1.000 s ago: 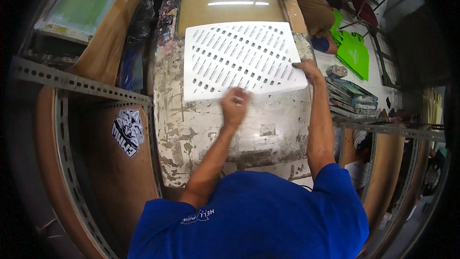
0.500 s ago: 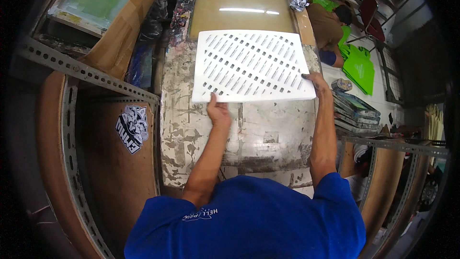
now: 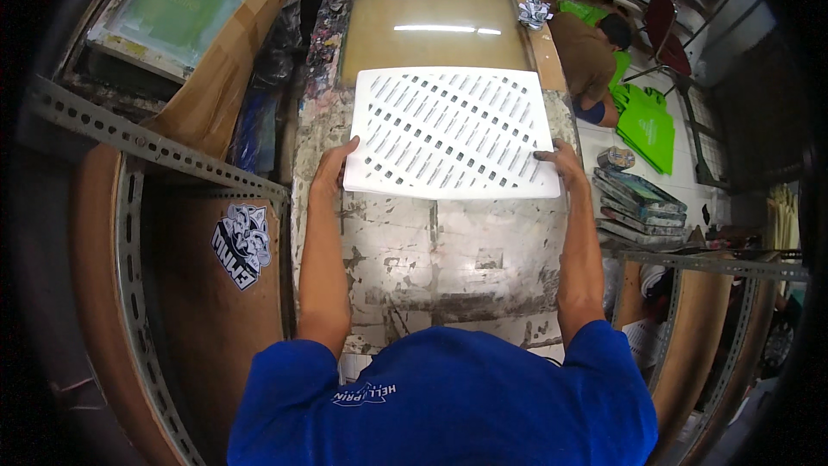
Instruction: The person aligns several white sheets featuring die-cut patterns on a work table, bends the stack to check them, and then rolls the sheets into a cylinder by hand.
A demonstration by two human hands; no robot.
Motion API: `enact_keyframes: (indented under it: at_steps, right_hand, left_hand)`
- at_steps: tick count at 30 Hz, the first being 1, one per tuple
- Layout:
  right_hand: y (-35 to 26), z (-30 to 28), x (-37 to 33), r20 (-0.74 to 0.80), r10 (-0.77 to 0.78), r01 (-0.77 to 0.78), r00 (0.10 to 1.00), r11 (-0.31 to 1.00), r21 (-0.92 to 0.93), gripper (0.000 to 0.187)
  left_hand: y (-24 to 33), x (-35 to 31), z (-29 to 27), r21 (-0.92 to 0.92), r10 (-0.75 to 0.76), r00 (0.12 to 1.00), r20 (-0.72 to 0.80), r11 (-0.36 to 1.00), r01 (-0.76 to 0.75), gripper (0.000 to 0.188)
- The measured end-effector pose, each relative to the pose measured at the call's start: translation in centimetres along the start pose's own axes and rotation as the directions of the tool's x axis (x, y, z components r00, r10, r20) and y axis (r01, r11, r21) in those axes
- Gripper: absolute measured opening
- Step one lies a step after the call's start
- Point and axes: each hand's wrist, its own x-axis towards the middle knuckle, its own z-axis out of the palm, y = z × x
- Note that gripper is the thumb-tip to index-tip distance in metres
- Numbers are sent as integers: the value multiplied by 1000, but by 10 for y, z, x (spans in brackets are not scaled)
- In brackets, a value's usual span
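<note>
A stack of white paper sheets [image 3: 448, 185], printed with slanted rows of small dark marks, lies in front of me over a stained work table [image 3: 483, 293]. My left hand [image 3: 332, 166] grips its left edge, with the thumb at the side and the other fingers mostly hidden. At the right edge my right hand [image 3: 566, 164] holds the stack, its darkened thumb resting on the top sheet. Whether the stack touches the table or is slightly raised is hard to tell. Just beyond it is a framed yellowish printing screen [image 3: 431, 47] reflecting a strip of light.
A crumpled bundle [image 3: 534, 13] sits beside the screen. At left stand a green screen frame [image 3: 177, 9], cardboard [image 3: 228, 56] and a metal rack [image 3: 172, 151]. On the right, a person [image 3: 582, 56] crouches near green bags [image 3: 645, 125], a can [image 3: 616, 158] and stacked frames [image 3: 638, 207].
My left hand has shifted from the stack's near edge to its left side. The stack has come slightly nearer to me, while my right hand keeps hold of the right edge.
</note>
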Motion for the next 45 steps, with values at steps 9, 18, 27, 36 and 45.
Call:
enact_keyframes:
  at_steps: [9,18,27,36,45]
  right_hand:
    - [-1,14,2,3,-105,105,994,991,-78,44]
    - [-24,38,-11,-107,-434,212,894,623,-753,45]
    - [-70,120,-48,-128,-577,95,807,340,-936,52]
    - [-93,149,-51,-25,-527,147,849,281,-948,64]
    - [-86,158,-48,10,-601,193,800,241,-951,60]
  left_hand:
    - [-10,26,20,191,319,947,-32,932,-307,40]
    - [19,-16,99,926,595,790,-150,364,-98,45]
    - [4,-20,189,999,649,760,-27,32,8,50]
    - [18,-22,207,998,601,798,45,10,-64,63]
    - [38,-41,196,983,590,805,70,99,-157,57]
